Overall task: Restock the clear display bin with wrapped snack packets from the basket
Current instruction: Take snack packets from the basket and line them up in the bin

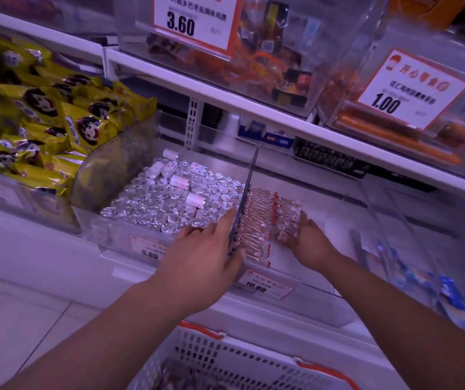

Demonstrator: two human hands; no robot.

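Both hands press a row of wrapped snack packets (265,220) together inside the clear display bin (324,294). The left hand (206,263) lies flat-fingered against the row's left side; the right hand (308,240) curls round its right end. The white basket (234,358) sits below.

A shop, a snack aisle: white shelves (225,88) carry clear display bins (324,302) of wrapped sweets, each with an orange-edged price card, 3.60 (194,21) at twelve o'clock and 1.00 (411,91) at two; yellow snack bags (57,114) heap at ten, a white shopping basket (225,358) sits at six
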